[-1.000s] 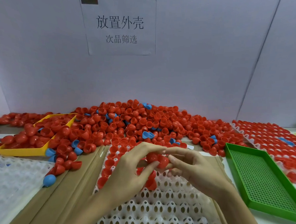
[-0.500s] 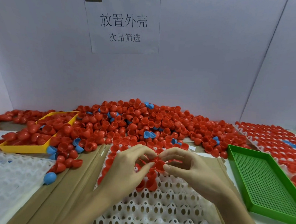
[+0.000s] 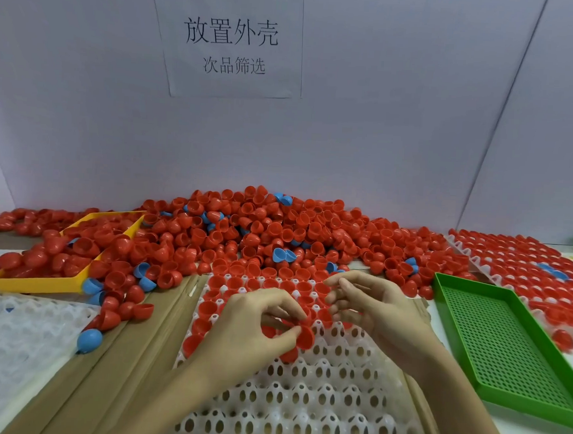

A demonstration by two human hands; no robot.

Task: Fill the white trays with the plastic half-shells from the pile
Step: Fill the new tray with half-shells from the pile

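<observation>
Left hand (image 3: 256, 324) pinches a red plastic half-shell (image 3: 305, 334) between thumb and curled fingers, just above the white perforated plastic tray (image 3: 302, 393) on the table. Right hand (image 3: 373, 307) hovers beside it over the tray's filled far rows, fingers loosely bent and spread, holding nothing visible. Beyond the tray lies the pile of red half-shells (image 3: 278, 229) (a few blue ones mixed in). A green perforated plastic tray (image 3: 504, 347) sits at right.
</observation>
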